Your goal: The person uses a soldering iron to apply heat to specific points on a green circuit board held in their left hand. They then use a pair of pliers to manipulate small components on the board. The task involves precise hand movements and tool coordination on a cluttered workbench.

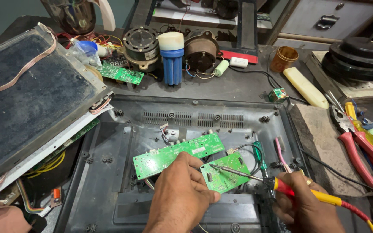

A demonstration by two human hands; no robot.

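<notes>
A long green circuit board (175, 154) lies in the dark plastic back cover (109, 190) of a flat screen. A smaller green board (226, 173) sits beside it on the right. My left hand (182, 196) rests on the near edge of the long board, its fingertips touching both boards. My right hand (306, 207) grips a red and yellow soldering iron (301, 192). The iron's thin metal tip (212, 165) touches the top left of the smaller board.
A lifted screen panel (26, 95) leans at the left. Two motors (141, 45), a blue and white filter cartridge (172, 56) and another green board (121, 73) stand at the back. Red-handled pliers (359, 151) and screwdrivers lie on the right.
</notes>
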